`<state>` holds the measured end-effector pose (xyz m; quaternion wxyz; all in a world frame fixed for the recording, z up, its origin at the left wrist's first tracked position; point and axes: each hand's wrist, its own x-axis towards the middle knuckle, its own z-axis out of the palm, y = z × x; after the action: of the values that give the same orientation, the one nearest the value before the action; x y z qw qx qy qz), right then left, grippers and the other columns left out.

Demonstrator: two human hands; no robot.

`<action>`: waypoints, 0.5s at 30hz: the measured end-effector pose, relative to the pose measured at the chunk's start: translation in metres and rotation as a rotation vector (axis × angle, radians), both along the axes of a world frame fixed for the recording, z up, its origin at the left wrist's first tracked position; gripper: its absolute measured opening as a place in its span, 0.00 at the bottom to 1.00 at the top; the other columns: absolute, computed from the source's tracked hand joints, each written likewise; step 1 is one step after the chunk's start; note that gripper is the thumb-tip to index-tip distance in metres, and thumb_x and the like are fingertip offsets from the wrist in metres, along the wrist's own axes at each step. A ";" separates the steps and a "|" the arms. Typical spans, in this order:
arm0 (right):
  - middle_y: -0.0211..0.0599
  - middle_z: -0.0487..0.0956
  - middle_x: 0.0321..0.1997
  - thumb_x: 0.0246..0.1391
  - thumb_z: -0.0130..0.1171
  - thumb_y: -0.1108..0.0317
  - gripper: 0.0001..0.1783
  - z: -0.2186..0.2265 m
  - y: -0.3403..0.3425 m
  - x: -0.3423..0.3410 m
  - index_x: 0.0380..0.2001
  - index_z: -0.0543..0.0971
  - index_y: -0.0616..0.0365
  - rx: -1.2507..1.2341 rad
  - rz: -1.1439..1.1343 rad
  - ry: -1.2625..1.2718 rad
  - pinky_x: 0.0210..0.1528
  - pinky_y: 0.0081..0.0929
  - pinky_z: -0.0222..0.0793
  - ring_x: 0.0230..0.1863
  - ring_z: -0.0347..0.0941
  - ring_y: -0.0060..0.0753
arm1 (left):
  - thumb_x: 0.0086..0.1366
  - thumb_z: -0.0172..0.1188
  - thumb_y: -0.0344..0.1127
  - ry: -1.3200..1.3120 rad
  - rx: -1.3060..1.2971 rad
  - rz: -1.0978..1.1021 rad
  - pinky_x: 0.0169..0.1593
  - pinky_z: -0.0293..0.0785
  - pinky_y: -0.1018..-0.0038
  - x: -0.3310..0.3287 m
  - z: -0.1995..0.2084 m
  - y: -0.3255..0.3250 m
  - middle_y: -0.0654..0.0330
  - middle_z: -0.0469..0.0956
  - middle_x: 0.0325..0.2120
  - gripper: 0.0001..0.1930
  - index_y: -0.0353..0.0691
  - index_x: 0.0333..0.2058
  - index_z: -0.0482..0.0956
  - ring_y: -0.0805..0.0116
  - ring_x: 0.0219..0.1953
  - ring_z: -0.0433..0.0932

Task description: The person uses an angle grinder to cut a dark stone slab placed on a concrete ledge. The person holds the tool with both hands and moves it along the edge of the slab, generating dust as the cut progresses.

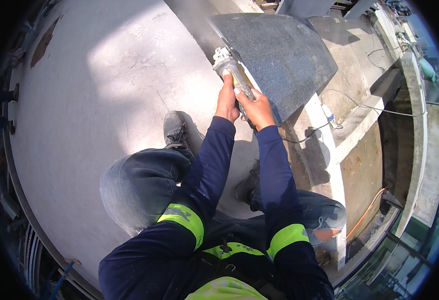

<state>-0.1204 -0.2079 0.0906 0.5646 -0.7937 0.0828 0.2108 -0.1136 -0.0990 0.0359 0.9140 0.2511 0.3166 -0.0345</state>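
Note:
An angle grinder (240, 79), pale with dust at its head, points away from me along the left edge of a dark speckled stone slab (282, 60). My left hand (226, 101) is wrapped round the grinder's body from the left, thumb on top near the head. Farther back, my right hand (259, 110) grips the rear of the same tool. The disc lies beside the slab's edge; whether it touches the stone I cannot tell. Greyish dust (202, 30) hangs past the grinder's head.
A dark cord (307, 136) runs rightward from the grinder to a blue-and-white connector (332, 120). Concrete ledges (357, 132) and a deep opening (397, 135) lie right. My shoe (175, 130) rests on the pale floor (69, 140). An orange cable (367, 212) lies lower right.

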 end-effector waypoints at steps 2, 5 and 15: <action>0.35 0.88 0.34 0.67 0.78 0.45 0.34 0.001 -0.001 -0.002 0.62 0.88 0.64 0.001 -0.003 -0.004 0.23 0.30 0.77 0.25 0.83 0.25 | 0.83 0.53 0.75 -0.002 0.015 -0.013 0.57 0.86 0.53 -0.002 0.000 -0.001 0.49 0.88 0.48 0.42 0.37 0.67 0.78 0.54 0.49 0.88; 0.35 0.88 0.33 0.67 0.77 0.45 0.34 0.004 -0.002 -0.005 0.62 0.89 0.63 -0.018 -0.001 -0.009 0.23 0.30 0.77 0.25 0.83 0.24 | 0.82 0.50 0.79 -0.013 0.048 -0.034 0.59 0.85 0.51 -0.003 -0.001 -0.003 0.48 0.87 0.50 0.45 0.39 0.70 0.75 0.51 0.51 0.88; 0.40 0.90 0.38 0.67 0.77 0.44 0.35 -0.001 -0.008 -0.004 0.62 0.88 0.65 -0.032 0.011 0.013 0.29 0.33 0.82 0.30 0.86 0.29 | 0.83 0.54 0.75 -0.030 0.035 0.003 0.55 0.87 0.54 -0.004 -0.003 -0.007 0.48 0.87 0.47 0.42 0.35 0.66 0.78 0.54 0.47 0.89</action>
<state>-0.1247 -0.2162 0.0894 0.5502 -0.8017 0.0856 0.2175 -0.1175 -0.1056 0.0327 0.9141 0.2671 0.3040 -0.0240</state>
